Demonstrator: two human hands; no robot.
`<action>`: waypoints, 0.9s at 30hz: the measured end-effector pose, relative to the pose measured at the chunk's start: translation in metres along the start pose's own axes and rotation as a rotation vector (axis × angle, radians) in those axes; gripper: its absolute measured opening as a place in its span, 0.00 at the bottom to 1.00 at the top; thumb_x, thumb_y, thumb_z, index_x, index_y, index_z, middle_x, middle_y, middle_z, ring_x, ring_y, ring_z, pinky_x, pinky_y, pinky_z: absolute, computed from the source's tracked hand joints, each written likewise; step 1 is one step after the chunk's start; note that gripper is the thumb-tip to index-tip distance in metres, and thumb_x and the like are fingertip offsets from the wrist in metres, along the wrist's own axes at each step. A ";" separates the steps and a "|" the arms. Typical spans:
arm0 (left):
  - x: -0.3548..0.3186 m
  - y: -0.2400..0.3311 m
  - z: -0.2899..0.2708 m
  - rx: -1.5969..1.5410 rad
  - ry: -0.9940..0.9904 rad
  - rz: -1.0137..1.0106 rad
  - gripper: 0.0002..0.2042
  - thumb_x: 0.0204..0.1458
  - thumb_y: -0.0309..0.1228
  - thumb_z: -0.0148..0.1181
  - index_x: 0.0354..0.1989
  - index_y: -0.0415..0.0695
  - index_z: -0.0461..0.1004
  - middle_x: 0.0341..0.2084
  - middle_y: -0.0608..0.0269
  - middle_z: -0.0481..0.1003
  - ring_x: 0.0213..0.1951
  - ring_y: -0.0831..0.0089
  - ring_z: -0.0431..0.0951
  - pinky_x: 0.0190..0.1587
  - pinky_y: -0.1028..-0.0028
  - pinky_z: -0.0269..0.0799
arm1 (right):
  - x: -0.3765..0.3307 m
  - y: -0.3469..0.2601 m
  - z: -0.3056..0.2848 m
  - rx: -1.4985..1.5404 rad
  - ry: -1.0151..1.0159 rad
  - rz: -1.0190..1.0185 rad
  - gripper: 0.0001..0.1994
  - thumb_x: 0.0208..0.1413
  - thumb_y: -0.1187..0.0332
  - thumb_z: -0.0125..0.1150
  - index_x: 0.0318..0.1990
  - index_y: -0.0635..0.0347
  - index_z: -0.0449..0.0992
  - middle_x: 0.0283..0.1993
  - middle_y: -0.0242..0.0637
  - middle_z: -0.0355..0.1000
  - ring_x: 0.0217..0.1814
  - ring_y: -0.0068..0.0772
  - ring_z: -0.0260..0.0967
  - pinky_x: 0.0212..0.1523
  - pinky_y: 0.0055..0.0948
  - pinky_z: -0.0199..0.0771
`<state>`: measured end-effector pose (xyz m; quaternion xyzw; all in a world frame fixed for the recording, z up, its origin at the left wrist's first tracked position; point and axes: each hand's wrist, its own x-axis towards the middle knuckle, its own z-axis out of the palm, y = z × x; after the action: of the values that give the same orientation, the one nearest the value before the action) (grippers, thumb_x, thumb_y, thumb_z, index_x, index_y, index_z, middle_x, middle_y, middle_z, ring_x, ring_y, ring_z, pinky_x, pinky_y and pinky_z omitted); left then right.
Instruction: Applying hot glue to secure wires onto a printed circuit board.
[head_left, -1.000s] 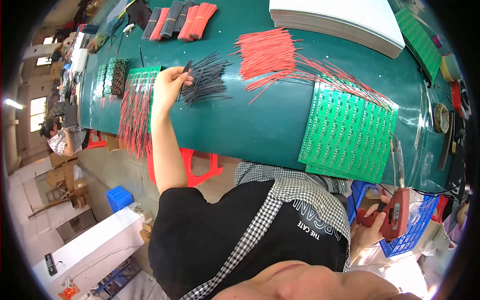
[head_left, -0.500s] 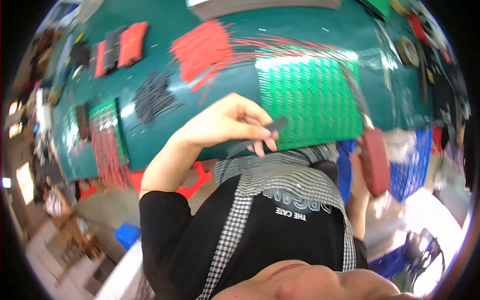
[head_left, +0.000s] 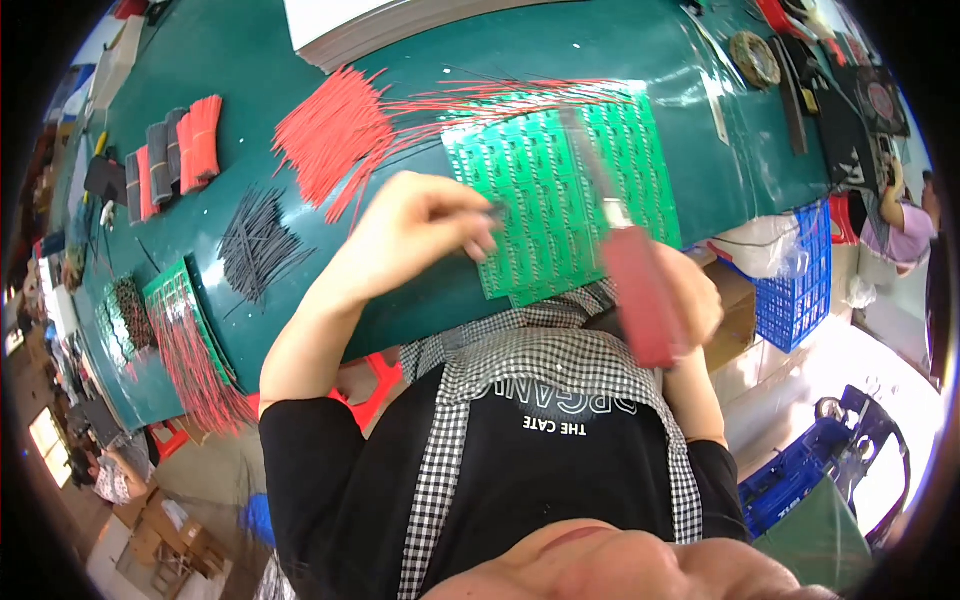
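Note:
My right hand (head_left: pixel 700 300) is wrapped round the thick red handle of a soldering iron (head_left: pixel 645 300), its blurred grey shaft lying over the green circuit board panel (head_left: pixel 530 190). Another panel's edge shows under this one at the table's front edge. Beside the panel's left side, the fingers of my left hand (head_left: pixel 420 235) are pinched together. Something small and dark shows at their tips, too blurred to name. Red wires (head_left: pixel 500 103), with a few black ones among them, stretch along the panel's far edge from a pile of cut red wires (head_left: pixel 335 135).
A heap of short black wires (head_left: pixel 258 245) lies left of my left hand. Tied red and black wire bundles (head_left: pixel 203 140) sit farther left. Near the left corner is a board with red wires hanging off it (head_left: pixel 190 330). A white stack (head_left: pixel 370 35) stands at the back; a tape roll (head_left: pixel 755 60) lies back right.
My right hand has risen from beside the table, bringing the soldering iron leftward over the panel. The long dark blurred thing in my left fingers now shows only as a small tip. The view has shifted.

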<state>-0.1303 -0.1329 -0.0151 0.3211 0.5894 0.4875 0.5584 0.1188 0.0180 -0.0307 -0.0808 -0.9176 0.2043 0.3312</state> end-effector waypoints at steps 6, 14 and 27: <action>0.000 -0.040 -0.009 -0.104 -0.077 -0.088 0.07 0.50 0.25 0.55 0.33 0.31 0.74 0.27 0.57 0.76 0.31 0.74 0.77 0.35 0.78 0.72 | 0.022 -0.017 -0.012 0.910 0.267 0.726 0.27 0.46 0.70 0.62 0.52 0.70 0.60 0.43 0.49 0.67 0.22 0.28 0.64 0.24 0.25 0.71; -0.011 -0.036 -0.001 -0.056 -0.049 -0.003 0.07 0.47 0.25 0.56 0.32 0.33 0.74 0.25 0.57 0.77 0.27 0.74 0.77 0.32 0.76 0.73 | 0.023 -0.019 -0.009 0.850 0.262 0.714 0.25 0.48 0.69 0.57 0.53 0.71 0.59 0.43 0.46 0.66 0.22 0.25 0.61 0.24 0.24 0.65; -0.160 -0.065 -0.132 1.317 1.039 0.228 0.05 0.46 0.23 0.55 0.31 0.37 0.74 0.30 0.56 0.75 0.33 0.61 0.76 0.36 0.72 0.70 | 0.009 -0.018 -0.011 0.895 0.199 0.722 0.22 0.53 0.68 0.52 0.53 0.68 0.57 0.46 0.45 0.64 0.25 0.25 0.58 0.30 0.24 0.60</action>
<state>-0.2201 -0.3298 -0.0337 0.3736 0.8988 0.1836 -0.1372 0.1188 0.0072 -0.0105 -0.2594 -0.6207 0.6635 0.3273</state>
